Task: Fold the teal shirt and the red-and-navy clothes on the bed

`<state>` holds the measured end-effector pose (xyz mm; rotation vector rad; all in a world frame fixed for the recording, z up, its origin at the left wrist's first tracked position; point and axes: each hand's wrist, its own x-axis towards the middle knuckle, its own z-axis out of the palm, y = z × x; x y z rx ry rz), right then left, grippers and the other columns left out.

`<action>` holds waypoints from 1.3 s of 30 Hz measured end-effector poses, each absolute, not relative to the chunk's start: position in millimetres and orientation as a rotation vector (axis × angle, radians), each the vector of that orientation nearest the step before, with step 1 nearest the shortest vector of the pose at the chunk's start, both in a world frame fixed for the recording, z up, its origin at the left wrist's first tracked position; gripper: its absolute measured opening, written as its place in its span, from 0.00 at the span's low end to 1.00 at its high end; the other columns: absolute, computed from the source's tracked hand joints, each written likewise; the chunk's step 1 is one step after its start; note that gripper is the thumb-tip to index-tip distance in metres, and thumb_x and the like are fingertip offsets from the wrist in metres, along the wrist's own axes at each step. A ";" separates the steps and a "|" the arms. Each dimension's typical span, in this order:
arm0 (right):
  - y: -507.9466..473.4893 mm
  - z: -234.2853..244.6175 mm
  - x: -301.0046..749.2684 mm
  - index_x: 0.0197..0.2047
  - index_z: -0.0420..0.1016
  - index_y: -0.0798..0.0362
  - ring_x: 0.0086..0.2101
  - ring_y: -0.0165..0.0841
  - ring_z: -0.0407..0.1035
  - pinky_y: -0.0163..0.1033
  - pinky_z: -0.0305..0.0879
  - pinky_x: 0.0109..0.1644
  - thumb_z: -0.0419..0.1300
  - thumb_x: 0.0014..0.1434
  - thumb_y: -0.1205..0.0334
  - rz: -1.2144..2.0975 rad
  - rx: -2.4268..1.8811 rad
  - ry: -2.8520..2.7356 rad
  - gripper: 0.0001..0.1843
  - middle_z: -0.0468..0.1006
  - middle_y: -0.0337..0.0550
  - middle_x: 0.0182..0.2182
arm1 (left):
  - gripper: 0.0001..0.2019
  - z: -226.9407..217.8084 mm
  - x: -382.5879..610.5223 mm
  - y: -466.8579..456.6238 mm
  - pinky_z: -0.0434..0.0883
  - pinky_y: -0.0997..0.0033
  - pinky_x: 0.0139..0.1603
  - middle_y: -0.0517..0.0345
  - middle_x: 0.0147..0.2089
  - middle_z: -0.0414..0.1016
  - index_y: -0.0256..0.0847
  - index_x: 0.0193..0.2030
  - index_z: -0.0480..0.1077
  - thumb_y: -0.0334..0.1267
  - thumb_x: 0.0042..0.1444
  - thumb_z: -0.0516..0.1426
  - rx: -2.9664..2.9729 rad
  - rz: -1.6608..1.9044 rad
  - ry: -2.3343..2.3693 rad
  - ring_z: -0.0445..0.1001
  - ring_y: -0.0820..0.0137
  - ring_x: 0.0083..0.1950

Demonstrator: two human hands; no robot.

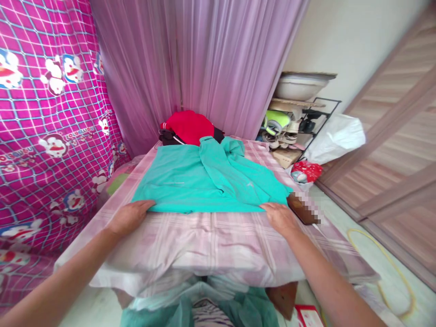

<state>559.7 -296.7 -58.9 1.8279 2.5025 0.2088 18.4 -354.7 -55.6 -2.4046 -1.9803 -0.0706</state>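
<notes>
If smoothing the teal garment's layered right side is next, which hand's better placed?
Likely the right hand: it touches the teal garment at its near edge, beside those layers. The left hand is at the opposite near corner, by the flatter side.

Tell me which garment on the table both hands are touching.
The turquoise garment: the left hand and right hand touch its near edge. The red clothing lies bunched behind it, touched by neither.

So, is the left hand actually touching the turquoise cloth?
Touching. The head view shows the left hand at the near left corner of the turquoise cloth, its fingers overlapping the fabric.
</notes>
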 end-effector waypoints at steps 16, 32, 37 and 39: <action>-254.1 -26.1 458.4 0.64 0.70 0.46 0.63 0.38 0.61 0.47 0.52 0.68 0.47 0.69 0.54 -0.076 1.831 2.762 0.25 0.67 0.44 0.65 | 0.26 -40.6 107.7 -287.9 0.57 0.48 0.70 0.54 0.68 0.67 0.49 0.63 0.69 0.53 0.67 0.43 -2.589 -0.203 -1.825 0.63 0.59 0.69; -235.0 -73.0 442.4 0.70 0.58 0.41 0.70 0.41 0.44 0.64 0.37 0.69 0.37 0.70 0.42 -0.231 2.124 2.468 0.31 0.52 0.44 0.72 | 0.26 -79.7 110.7 -279.8 0.52 0.45 0.71 0.58 0.74 0.56 0.59 0.69 0.59 0.56 0.67 0.44 -2.460 -0.158 -1.907 0.55 0.57 0.73; -235.6 -74.3 443.0 0.70 0.60 0.41 0.70 0.41 0.44 0.63 0.37 0.69 0.37 0.70 0.42 -0.225 2.124 2.483 0.32 0.52 0.44 0.72 | 0.26 -78.5 111.9 -280.5 0.52 0.45 0.71 0.58 0.73 0.58 0.59 0.69 0.60 0.57 0.66 0.45 -2.440 -0.178 -1.929 0.56 0.56 0.73; -235.3 -75.4 443.2 0.70 0.60 0.41 0.70 0.41 0.45 0.63 0.38 0.69 0.37 0.70 0.42 -0.219 2.118 2.488 0.31 0.52 0.44 0.72 | 0.26 -77.6 111.7 -280.7 0.52 0.45 0.71 0.58 0.73 0.57 0.59 0.69 0.60 0.57 0.66 0.45 -2.443 -0.165 -1.938 0.56 0.57 0.73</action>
